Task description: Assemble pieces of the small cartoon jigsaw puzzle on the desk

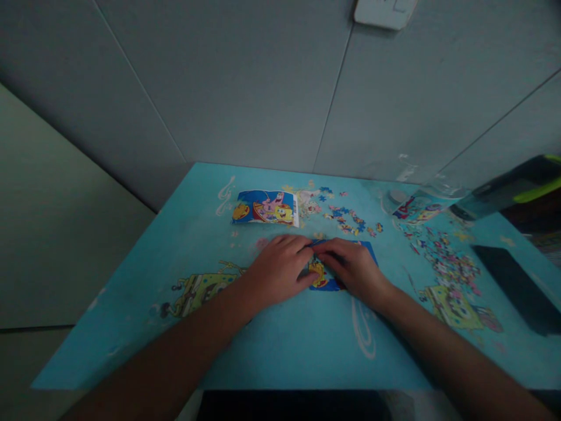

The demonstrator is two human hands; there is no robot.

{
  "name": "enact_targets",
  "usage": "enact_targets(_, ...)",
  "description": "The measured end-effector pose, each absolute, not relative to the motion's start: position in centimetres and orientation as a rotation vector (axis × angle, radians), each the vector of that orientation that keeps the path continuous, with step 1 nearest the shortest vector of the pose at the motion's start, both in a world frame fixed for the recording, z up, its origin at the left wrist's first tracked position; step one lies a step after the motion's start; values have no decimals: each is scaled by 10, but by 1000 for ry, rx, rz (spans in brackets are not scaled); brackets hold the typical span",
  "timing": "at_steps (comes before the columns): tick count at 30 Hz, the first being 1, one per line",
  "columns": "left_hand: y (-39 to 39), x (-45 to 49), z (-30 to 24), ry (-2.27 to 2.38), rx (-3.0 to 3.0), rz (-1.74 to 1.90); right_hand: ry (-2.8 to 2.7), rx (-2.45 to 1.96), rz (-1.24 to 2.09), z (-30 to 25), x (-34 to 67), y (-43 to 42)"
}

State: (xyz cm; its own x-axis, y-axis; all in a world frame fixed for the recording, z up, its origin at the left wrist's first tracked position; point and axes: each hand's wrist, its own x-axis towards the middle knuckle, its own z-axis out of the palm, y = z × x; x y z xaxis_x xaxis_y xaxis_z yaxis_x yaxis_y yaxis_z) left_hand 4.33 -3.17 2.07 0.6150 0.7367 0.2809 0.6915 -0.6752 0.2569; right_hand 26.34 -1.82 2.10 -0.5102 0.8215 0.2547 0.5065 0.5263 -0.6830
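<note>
To the near right of the picture card (265,207), the left hand (283,269) and right hand (357,269) rest on the blue puzzle (333,285), probably to steady it. Whether either grip pinches anything, I cannot tell; the picture card lies uncovered, perhaps for viewing.
</note>
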Motion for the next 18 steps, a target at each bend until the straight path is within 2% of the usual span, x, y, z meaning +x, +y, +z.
enact_targets(18,-33,44,24,1224,2686,550,-2272,-1085,616,26,265,-25)
